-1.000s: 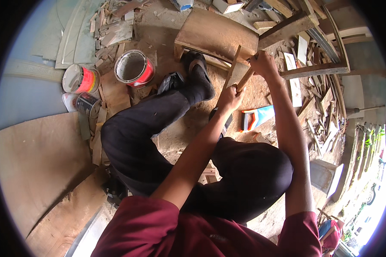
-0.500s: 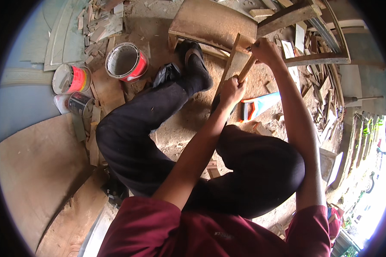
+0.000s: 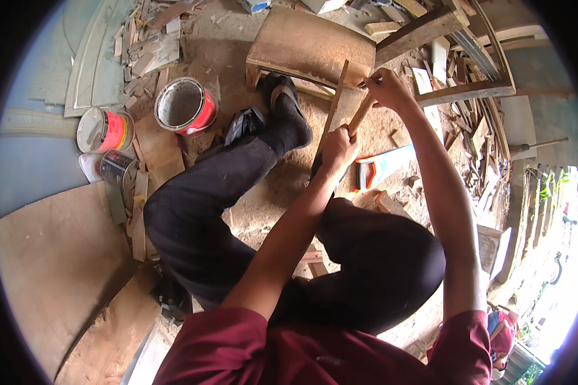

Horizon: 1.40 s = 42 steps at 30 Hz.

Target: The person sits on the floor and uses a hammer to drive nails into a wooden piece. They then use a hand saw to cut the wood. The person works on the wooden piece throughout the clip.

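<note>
A short wooden stick (image 3: 362, 115), round like a tool handle, runs between my two hands. My left hand (image 3: 340, 151) is closed around its near end. At the far end my right hand (image 3: 390, 90) is closed on it, and a small dark tip shows by its fingers; what that is I cannot make out. Just left of the stick, a wooden board (image 3: 348, 106) slants from beside my knee up to a low wooden bench (image 3: 311, 42). On the ground right of my left hand lies a handsaw (image 3: 386, 163) with an orange and white handle.
A wooden frame (image 3: 459, 93) stands at the far right above scattered offcuts. To the left are a large red bucket (image 3: 205, 115), a smaller red and yellow bucket (image 3: 117, 131) and a dark can (image 3: 117, 165). A curved plywood sheet (image 3: 54, 237) leans at lower left. Another person (image 3: 502, 333) shows at lower right.
Both hands and the stick have shifted slightly left and toward me in the picture. The whole view has moved a little too, and both hands keep their grip.
</note>
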Available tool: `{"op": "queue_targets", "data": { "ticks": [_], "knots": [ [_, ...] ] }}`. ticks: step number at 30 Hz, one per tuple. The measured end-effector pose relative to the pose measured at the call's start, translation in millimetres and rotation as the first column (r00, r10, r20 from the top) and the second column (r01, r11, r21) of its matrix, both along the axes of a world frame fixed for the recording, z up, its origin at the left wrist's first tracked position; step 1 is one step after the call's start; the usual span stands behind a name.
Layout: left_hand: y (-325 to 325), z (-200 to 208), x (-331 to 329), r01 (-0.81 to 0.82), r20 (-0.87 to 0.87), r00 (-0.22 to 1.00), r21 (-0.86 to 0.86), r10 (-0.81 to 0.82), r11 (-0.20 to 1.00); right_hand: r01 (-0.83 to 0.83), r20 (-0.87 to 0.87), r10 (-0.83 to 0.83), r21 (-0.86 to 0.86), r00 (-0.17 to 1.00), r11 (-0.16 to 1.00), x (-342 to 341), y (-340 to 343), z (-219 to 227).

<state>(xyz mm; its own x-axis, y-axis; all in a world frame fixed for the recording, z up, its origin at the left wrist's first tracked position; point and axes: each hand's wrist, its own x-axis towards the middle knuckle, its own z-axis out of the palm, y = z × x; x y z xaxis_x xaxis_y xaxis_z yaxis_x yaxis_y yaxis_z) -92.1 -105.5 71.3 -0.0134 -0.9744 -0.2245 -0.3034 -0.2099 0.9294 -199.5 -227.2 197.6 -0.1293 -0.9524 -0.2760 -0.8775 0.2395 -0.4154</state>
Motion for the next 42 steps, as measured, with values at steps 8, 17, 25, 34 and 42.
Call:
{"op": "queue_targets", "data": {
  "ticks": [8, 17, 25, 34, 42],
  "knots": [
    [-24.7, 30.4, 0.9, 0.012, 0.003, 1.0, -0.049, -0.012, 0.999, -0.055, 0.069, 0.064, -0.125, 0.996, 0.991, 3.4, -6.2, 43.1],
    [-23.0, 22.6, -0.2, -0.023, -0.024, 0.999, 0.009, 0.023, 1.0, -0.085, -0.005, 0.085, -0.103, 0.996, 0.991, 15.3, -17.0, 28.9],
    [-6.4, 2.1, 5.3, 0.007, -0.074, 0.997, 0.037, -0.004, 0.999, -0.139, -0.152, 0.115, -0.159, 0.982, 0.977, 19.7, -5.4, 6.5],
    [-1.7, -11.7, 9.4, 0.009, -0.047, 0.999, -0.008, -0.009, 1.0, -0.061, -0.049, 0.054, -0.145, 0.997, 0.988, 8.9, 3.9, -4.1],
    [-5.1, 7.4, 5.1, -0.009, -0.037, 0.999, -0.026, 0.008, 1.0, -0.054, 0.045, 0.056, -0.038, 0.997, 0.998, 13.7, -4.3, 21.7]
  ]
}}
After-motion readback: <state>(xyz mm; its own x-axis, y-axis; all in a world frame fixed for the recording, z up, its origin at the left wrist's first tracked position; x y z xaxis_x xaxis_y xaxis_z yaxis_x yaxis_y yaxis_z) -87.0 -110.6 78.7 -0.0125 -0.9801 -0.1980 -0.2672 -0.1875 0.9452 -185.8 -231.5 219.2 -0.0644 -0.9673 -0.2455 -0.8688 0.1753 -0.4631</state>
